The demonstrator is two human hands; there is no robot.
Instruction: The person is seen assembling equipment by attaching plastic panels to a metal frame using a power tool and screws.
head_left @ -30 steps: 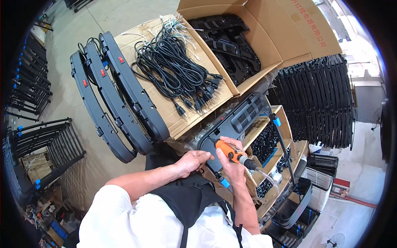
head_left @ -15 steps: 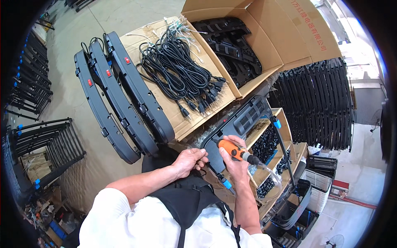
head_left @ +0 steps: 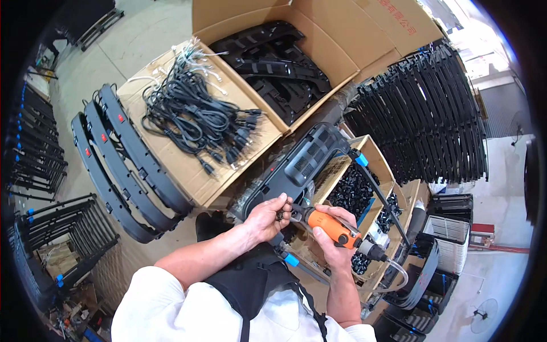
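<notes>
My right hand (head_left: 332, 232) grips an orange air screwdriver (head_left: 329, 226), its nose pointing left and a clear hose at its rear. Close to that nose, my left hand (head_left: 268, 218) is closed, thumb and fingers pinched. Small dark pieces (head_left: 280, 215) that look like screws show in its fingers. Just beyond both hands lies a black curved plastic housing (head_left: 268, 181) with a vented raised section and a small red spot. It is joined to a black frame with blue pieces (head_left: 291, 260) on its legs.
Black power cords (head_left: 191, 117) are heaped on a cardboard sheet (head_left: 219, 185), beside several curved black housings with red switches (head_left: 122, 148). A carton (head_left: 342, 48) holds black plastic parts (head_left: 273, 65). Wooden bins (head_left: 383, 157) of small black parts stand at right. Black frames (head_left: 419, 117) are stacked behind.
The screwdriver has swung so its nose points at my left hand, and the two are closer together. My left hand has turned, exposing the small dark pieces. The whole view has shifted.
</notes>
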